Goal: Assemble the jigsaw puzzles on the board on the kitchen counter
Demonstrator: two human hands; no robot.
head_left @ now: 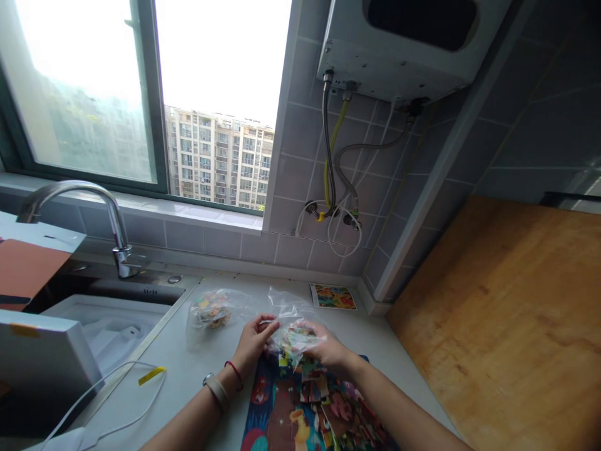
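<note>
Clear plastic bag (297, 338) above illustrated panel (283, 410); fingers of left hand (253, 343) and right hand (331, 351) gripping bag; puzzle pieces (335, 407) on panel.

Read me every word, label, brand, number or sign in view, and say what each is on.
No text is readable.
Yellow cable tag: too small to read any marking.
Picture card: too blurred for lettering.
Water heater: no legible brand.
Puzzle pieces: artwork shows, no legible words.

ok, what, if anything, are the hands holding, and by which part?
A clear plastic bag of puzzle pieces: right hand holds its filled right side. Left hand is at its left edge, grip unclear.
</note>
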